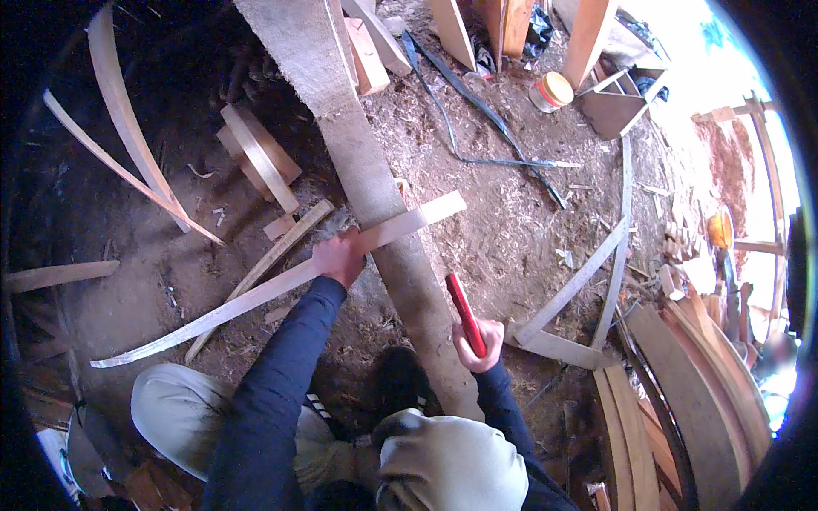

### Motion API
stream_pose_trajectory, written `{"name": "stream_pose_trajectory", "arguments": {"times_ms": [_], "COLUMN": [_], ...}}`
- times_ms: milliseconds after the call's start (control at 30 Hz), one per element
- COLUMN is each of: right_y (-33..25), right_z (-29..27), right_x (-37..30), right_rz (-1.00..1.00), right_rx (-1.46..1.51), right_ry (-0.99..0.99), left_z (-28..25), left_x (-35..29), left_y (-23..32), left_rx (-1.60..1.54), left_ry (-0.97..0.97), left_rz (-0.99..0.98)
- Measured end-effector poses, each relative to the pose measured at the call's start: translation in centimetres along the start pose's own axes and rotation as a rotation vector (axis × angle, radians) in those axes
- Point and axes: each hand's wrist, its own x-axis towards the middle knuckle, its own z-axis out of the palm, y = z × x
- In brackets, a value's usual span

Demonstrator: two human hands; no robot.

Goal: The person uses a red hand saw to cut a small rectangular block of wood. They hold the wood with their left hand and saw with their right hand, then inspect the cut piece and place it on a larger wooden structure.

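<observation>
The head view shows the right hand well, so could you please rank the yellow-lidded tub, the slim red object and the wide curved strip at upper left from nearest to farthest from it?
1. Slim red object: held in the right hand.
2. Yellow-lidded tub: upper right, on the ground.
3. Wide curved strip: far upper left.

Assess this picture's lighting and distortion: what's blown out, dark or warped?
Head view: glare blows out the upper right. Head view: shadow darkens the upper left around pale strips. Head view: fisheye warps the rim; left hand and right hand read clearly.
</observation>
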Motion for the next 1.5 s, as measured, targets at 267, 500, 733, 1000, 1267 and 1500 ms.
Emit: {"name": "stream_pose_trajectory", "arguments": {"times_ms": [267, 500, 733, 1000, 1267, 1500], "right_y": [0.0, -0.6, -0.2, -0.2, -0.3, -0.3], "right_z": [-0.5, -0.6, -0.1, 0.3, 0.9, -0.9], "right_x": [-0.6, -1.6, -0.9, -0.2, 0.2, -1.9], "right_rz": [-0.021, 0.050, 0.001, 0.013, 0.050, -0.049], "right_rx": [-0.044, 0.022, -0.033, 0.022, 0.015, -0.090], "right_ry": [0.010, 0.017, -0.031, -0.027, -0.026, 0.014], "left_z": [0.9, 1.3, 0.4, 0.6, 0.2, 0.2], "left_x": [0.3, 0.3, 0.2, 0.1, 0.4, 0.4], "left_y": [-0.6, -0.9, -0.4, -0.4, -0.5, -0.3], "left_rx": [0.030, 0.020, -0.071, -0.042, -0.027, 0.062], "left_ry": [0.014, -0.033, 0.058, 0.024, 0.004, 0.011], "left_rz": [-0.001, -0.050, 0.007, 0.010, 0.006, -0.002]}}
